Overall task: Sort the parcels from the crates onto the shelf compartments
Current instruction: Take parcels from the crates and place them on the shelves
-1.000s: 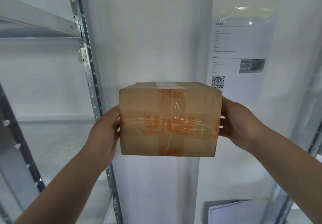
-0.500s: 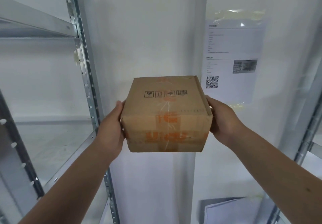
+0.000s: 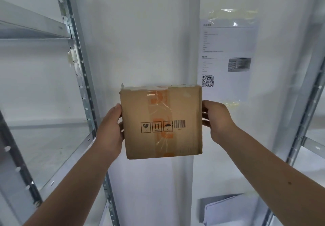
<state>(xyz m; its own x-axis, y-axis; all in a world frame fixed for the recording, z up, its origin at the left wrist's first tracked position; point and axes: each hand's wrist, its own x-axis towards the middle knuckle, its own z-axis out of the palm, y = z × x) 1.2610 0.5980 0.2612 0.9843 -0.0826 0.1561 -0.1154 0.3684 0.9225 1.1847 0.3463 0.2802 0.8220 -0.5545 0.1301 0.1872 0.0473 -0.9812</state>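
A brown cardboard parcel [image 3: 161, 122] is held up in front of the white wall between two racks. The face toward me carries handling symbols, a barcode and clear tape over orange print. My left hand [image 3: 110, 129] grips its left edge and my right hand [image 3: 217, 118] grips its right edge, with the fingers of both curled behind the box. The metal shelf [image 3: 52, 148] on the left has a bare compartment level with the parcel.
A perforated steel upright [image 3: 77, 59] stands just left of the parcel. A notice sheet with a QR code [image 3: 226, 57] is taped to the wall at the right. A second rack's post [image 3: 306, 92] rises at the far right. A holder with papers [image 3: 226, 210] hangs low on the wall.
The parcel has tipped toward me, so the face with the symbols and barcode now points at me instead of the orange-printed side. Both hands kept their hold.
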